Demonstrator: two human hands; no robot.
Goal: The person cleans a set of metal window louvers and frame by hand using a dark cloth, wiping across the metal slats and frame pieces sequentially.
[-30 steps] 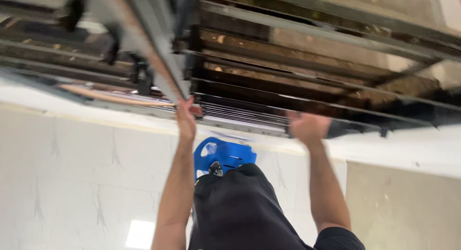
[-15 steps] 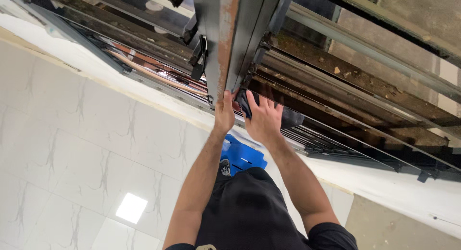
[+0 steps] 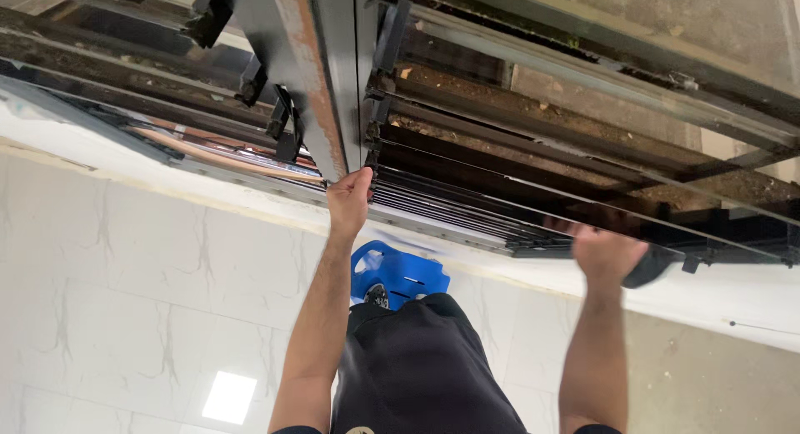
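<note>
My left hand (image 3: 348, 202) grips the lower end of a rusty grey metal frame bar (image 3: 312, 84) where it meets the dark sliding tracks (image 3: 467, 196). My right hand (image 3: 606, 255) is further right on the same tracks, blurred, with its fingers closed around a dark rounded object (image 3: 652, 267). The tracks run diagonally from upper left to lower right, and there is dirt and debris between the rails (image 3: 533, 142).
White marble-look floor tiles (image 3: 125, 301) spread below. A blue plastic stool (image 3: 398, 275) stands under me, partly hidden by my dark clothing (image 3: 417, 376). A white sill edge (image 3: 725, 305) runs beside the tracks, with grey concrete (image 3: 717, 384) at lower right.
My right hand left the frame bar and slid to the right along the tracks. My left hand stays on the bar's lower end.
</note>
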